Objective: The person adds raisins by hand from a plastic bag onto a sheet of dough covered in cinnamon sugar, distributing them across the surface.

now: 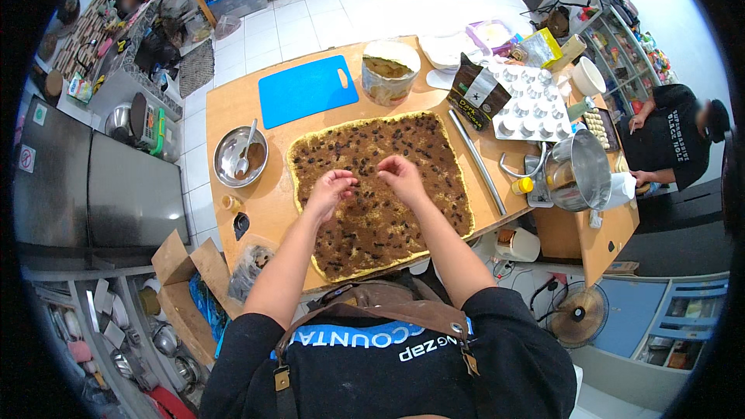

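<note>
A rolled-out rectangle of yellow dough point(365, 252) lies flat on the wooden table, coated with a brown layer and scattered with small dark pieces that look like raisins. Over its middle, my left hand point(334, 191) has its fingers curled together in a pinch, close to a few dark pieces. Just to the right, my right hand point(401, 177) also pinches, fingertips pointing down and left. Whatever is between the fingers of either hand is too small to make out. A metal bowl point(225, 169) with a spoon point(245, 157) and brown contents stands left of the dough.
Behind the dough are a blue cutting board point(299, 93), a tub point(388, 93) and a dark pouch point(475, 93). A metal rod point(477, 163) lies along its right side. Farther right stand a muffin tray point(531, 128), a mixer bowl point(588, 178) and another person point(675, 136).
</note>
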